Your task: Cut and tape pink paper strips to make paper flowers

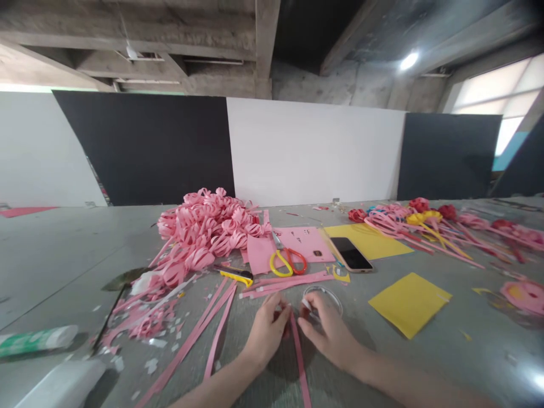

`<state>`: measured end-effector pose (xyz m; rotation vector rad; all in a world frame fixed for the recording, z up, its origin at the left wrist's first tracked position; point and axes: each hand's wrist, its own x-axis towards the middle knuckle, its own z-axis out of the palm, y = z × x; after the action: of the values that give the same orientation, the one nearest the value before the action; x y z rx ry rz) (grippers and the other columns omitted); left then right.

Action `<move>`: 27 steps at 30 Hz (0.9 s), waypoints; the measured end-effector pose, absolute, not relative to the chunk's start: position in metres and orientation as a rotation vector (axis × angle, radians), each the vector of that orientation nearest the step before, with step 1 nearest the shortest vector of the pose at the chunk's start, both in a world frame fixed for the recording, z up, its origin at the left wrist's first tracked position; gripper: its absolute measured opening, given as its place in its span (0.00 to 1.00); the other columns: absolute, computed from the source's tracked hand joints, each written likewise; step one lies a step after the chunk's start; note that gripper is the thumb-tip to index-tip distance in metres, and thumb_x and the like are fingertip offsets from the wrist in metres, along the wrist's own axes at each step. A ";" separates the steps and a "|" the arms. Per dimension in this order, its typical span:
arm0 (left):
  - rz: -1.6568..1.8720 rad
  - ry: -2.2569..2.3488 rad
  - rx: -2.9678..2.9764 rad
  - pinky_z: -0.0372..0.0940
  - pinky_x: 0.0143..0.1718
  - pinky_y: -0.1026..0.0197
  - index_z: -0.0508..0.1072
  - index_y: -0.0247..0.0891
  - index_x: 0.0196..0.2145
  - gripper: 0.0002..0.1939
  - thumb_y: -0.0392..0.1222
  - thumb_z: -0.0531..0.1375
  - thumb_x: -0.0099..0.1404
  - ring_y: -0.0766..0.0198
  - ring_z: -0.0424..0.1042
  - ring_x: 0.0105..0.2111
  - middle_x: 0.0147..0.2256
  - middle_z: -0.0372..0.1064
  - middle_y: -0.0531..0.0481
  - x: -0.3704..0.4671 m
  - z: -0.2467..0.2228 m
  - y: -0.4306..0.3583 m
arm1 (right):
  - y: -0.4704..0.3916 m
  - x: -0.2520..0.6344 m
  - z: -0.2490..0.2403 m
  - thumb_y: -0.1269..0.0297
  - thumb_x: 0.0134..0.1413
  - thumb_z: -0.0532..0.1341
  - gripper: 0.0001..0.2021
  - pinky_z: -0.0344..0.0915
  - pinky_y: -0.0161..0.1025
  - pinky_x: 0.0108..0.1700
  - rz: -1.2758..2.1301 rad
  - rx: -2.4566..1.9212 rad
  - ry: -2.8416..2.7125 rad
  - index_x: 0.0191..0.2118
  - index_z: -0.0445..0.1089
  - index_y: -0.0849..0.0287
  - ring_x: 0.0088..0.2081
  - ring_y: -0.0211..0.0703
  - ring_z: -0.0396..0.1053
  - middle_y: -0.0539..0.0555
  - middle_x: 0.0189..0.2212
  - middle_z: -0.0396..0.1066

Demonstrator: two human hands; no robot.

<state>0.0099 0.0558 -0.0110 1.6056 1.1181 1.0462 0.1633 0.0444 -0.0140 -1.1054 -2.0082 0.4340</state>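
My left hand point(271, 326) is closed in a pinch on the upper end of a long pink paper strip point(300, 362), which runs down toward the near edge of the view. Just to the right, my right hand point(325, 328) has thumb and forefinger curled around a small white piece point(306, 304). Behind the right hand, partly covered by it, lies a roll of clear tape point(334, 296). More pink strips point(284, 283) lie just beyond both hands. Scissors with yellow and red handles point(289, 262) rest on pink paper point(260, 255).
A pile of pink paper loops point(208, 226) stands at the back left, near a yellow cutter point(237, 275). A phone point(352, 254) and yellow sheets point(410, 304) lie right. A glue tube point(38, 341) is far left. Colored strips point(395, 221) lie back right.
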 end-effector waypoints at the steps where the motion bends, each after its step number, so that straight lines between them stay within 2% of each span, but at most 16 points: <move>1: 1.051 1.122 1.588 0.53 0.18 0.69 0.58 0.38 0.25 0.08 0.44 0.49 0.59 0.71 0.57 0.15 0.15 0.54 0.60 0.010 -0.011 0.056 | 0.044 0.163 -0.015 0.70 0.51 0.51 0.06 0.61 0.37 0.32 0.383 -1.144 -2.001 0.36 0.53 0.59 0.29 0.40 0.64 0.51 0.27 0.64; 5: 1.052 1.137 1.557 0.54 0.18 0.69 0.57 0.39 0.25 0.08 0.44 0.49 0.59 0.70 0.59 0.15 0.15 0.57 0.59 0.010 -0.014 0.058 | 0.044 0.160 -0.025 0.69 0.52 0.49 0.06 0.61 0.37 0.28 0.243 -1.267 -1.976 0.38 0.54 0.59 0.26 0.42 0.67 0.52 0.26 0.66; 9: 1.101 1.132 1.489 0.57 0.20 0.67 0.55 0.39 0.25 0.07 0.43 0.50 0.58 0.68 0.62 0.17 0.17 0.60 0.58 0.010 -0.018 0.059 | 0.044 0.161 -0.030 0.69 0.52 0.49 0.09 0.62 0.39 0.29 0.160 -1.266 -1.995 0.41 0.54 0.60 0.29 0.44 0.68 0.54 0.28 0.68; 13: 1.114 1.048 1.427 0.58 0.19 0.67 0.54 0.40 0.28 0.05 0.42 0.49 0.58 0.67 0.63 0.18 0.18 0.59 0.58 0.010 -0.020 0.060 | 0.044 0.161 -0.027 0.69 0.53 0.48 0.08 0.63 0.39 0.29 0.174 -1.295 -1.982 0.40 0.54 0.60 0.29 0.44 0.68 0.54 0.28 0.67; 15: 1.119 1.055 1.485 0.58 0.20 0.67 0.57 0.39 0.27 0.04 0.41 0.49 0.58 0.68 0.62 0.18 0.20 0.58 0.57 0.009 -0.020 0.060 | 0.044 0.162 -0.025 0.69 0.53 0.48 0.08 0.62 0.38 0.29 0.187 -1.295 -1.972 0.40 0.55 0.60 0.29 0.43 0.68 0.54 0.27 0.67; 19: 1.146 1.165 1.700 0.58 0.28 0.65 0.65 0.36 0.21 0.10 0.36 0.48 0.57 0.65 0.63 0.25 0.25 0.60 0.50 0.005 -0.015 0.058 | 0.045 0.162 -0.024 0.68 0.54 0.48 0.07 0.61 0.37 0.28 0.234 -1.332 -1.934 0.40 0.55 0.59 0.27 0.42 0.67 0.52 0.26 0.66; 27: 1.153 1.295 1.788 0.57 0.29 0.64 0.71 0.38 0.31 0.12 0.36 0.48 0.58 0.63 0.63 0.28 0.28 0.64 0.49 0.003 -0.010 0.056 | 0.050 0.163 -0.023 0.67 0.57 0.45 0.05 0.61 0.36 0.27 0.331 -1.379 -1.821 0.38 0.54 0.57 0.26 0.41 0.66 0.50 0.24 0.64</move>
<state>0.0026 0.0560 -0.0098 1.7884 1.2951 1.1533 0.1631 0.0497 -0.0227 -1.3786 -1.8208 0.3305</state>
